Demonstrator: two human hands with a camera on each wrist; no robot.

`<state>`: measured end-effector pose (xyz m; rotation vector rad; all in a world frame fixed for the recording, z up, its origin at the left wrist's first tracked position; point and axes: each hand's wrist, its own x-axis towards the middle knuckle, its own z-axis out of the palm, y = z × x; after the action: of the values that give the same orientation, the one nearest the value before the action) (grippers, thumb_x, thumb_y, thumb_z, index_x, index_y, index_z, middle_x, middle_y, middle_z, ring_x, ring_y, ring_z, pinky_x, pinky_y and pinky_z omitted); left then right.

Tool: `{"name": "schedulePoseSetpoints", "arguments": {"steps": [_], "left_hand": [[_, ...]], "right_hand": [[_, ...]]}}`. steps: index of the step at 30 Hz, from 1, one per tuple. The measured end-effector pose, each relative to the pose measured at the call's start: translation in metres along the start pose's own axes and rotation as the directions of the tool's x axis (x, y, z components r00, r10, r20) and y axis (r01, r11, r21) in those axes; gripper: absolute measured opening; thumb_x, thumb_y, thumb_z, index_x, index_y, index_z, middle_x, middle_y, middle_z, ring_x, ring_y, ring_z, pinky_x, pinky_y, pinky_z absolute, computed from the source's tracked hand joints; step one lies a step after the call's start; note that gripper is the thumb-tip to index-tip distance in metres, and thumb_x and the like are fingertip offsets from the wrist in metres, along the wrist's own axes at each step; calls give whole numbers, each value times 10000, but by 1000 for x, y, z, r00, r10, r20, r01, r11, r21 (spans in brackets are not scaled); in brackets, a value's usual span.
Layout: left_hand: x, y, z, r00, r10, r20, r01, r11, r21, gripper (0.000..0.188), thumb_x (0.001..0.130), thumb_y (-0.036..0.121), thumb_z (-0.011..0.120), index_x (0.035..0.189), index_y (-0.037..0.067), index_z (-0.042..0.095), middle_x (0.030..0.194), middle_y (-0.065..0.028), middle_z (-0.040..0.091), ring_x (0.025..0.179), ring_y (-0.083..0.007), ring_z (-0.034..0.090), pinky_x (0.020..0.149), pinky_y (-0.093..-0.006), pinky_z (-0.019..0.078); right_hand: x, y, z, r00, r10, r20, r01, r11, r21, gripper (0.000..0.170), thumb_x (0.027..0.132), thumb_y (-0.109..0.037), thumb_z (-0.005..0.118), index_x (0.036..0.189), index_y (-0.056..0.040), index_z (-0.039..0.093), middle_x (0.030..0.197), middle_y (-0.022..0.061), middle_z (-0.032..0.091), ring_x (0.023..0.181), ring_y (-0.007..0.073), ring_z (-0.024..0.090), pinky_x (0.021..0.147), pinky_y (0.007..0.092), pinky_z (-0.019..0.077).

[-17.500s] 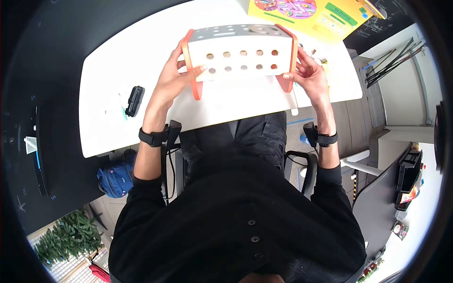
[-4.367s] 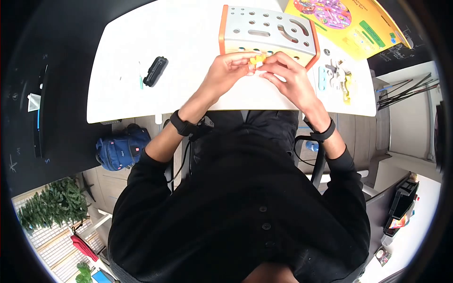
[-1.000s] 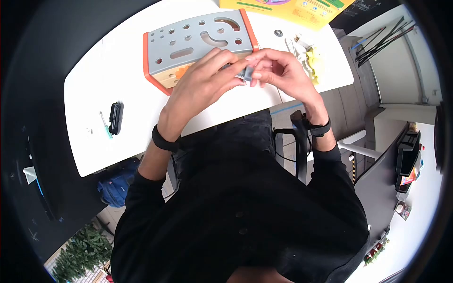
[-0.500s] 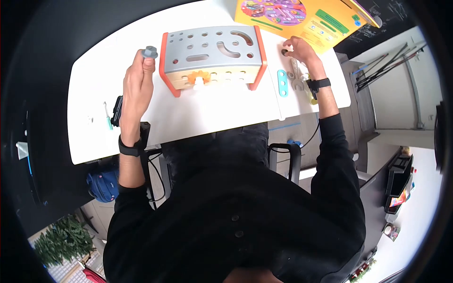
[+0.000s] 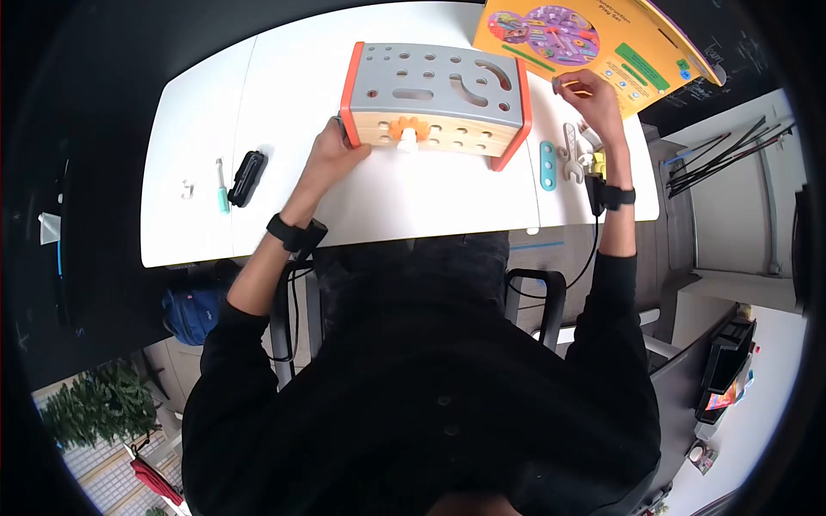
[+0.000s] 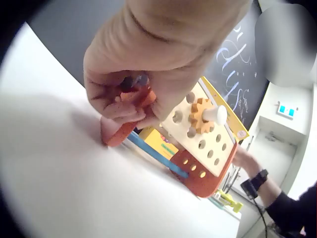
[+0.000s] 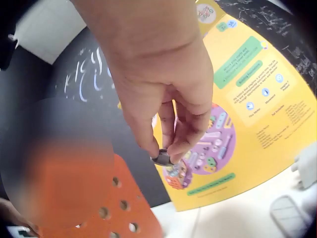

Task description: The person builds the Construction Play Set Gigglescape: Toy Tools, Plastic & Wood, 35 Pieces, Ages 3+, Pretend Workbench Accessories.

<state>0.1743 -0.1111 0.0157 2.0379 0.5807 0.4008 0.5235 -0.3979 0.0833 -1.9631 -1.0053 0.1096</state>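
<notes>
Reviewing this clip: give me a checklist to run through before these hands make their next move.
1. Left hand gripping the workbench's left orange panel: ok.
2. Grey piece at the left fingers seated in the panel: cannot tell, fingers hide it.
3. Right hand pinching the dark round piece: ok.
4. Round piece at the workbench: not ok, held near the yellow box.
5. Orange gear on the front face: ok.
6. Wrench in hand: not ok, on the table.

The front panel [image 5: 447, 138] looks like smooth, pale wood; the grey top [image 5: 437, 81] and 2 orange end panels [image 5: 527, 112] are matt. The surface [image 5: 284, 95] is smooth, faintly glossy; the yellow box [image 5: 615, 43] looks like card, the shirt [image 5: 413, 361] matt cloth.
</notes>
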Motion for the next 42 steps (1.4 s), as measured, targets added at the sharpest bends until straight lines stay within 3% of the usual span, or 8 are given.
{"name": "schedulePoseSetpoints", "arguments": {"steps": [4,10,15,17,30,36,38,42], "left_hand": [[11,-8,-1,996,57,-70,-50,993,106,380,821,140,722,998,-118,508,839,-171,674,753,-181,669,676,-299,538],[21,62,-21,966,184,-180,-185,983,13,318,826,165,719,899,-64,511,623,-93,639,527,-143,609,507,-276,495],[41,71,-35,959,225,-172,-208,972,110,355,851,258,702,888,-53,536,675,-140,659,592,-175,653,569,-289,528],[56,64,-43,988,96,-118,-77,984,160,309,902,219,652,1008,-60,570,878,-94,623,823,-144,595,758,-301,510],[73,72,-59,996,13,88,-29,982,187,301,928,282,626,1014,-6,616,919,-77,628,881,-169,589,828,-321,481],[41,122,-45,998,-45,36,14,800,600,362,874,255,674,1051,-57,628,919,-218,683,917,-293,684,798,-363,534],[29,112,-26,958,279,69,-201,480,854,346,941,258,659,1085,-50,595,1161,-224,628,1085,-300,627,885,-394,515],[4,126,0,723,685,89,-540,480,691,368,927,224,687,1132,-57,566,1315,-189,546,1139,-304,599,911,-404,517]], "right_hand": [[-21,-44,-9,998,-27,-54,45,932,360,251,901,7,707,1151,-5,691,964,54,733,918,112,692,828,238,555],[-35,-75,-3,989,-136,-57,147,871,469,275,891,-23,739,1163,-34,702,995,18,717,911,78,656,807,209,528],[-39,-85,11,990,-140,25,112,879,464,273,882,-22,747,1152,-43,712,983,6,690,900,70,647,805,205,533],[-41,-92,16,987,-155,36,120,871,476,275,879,-14,747,1150,-38,711,1005,11,684,908,74,648,816,206,539],[-55,-121,17,977,-111,184,19,896,443,308,881,-21,744,1182,-14,682,1029,41,704,954,88,669,856,212,556],[-57,-129,31,975,-154,159,59,873,484,295,880,1,736,1170,-13,686,1018,46,705,943,83,662,849,220,553],[-58,-130,38,963,-210,169,128,909,397,271,879,18,726,1146,11,683,991,52,709,893,93,669,834,228,556],[-62,-139,54,978,-98,185,55,973,225,268,888,23,710,1151,25,659,959,64,714,833,89,673,695,221,576]]}}
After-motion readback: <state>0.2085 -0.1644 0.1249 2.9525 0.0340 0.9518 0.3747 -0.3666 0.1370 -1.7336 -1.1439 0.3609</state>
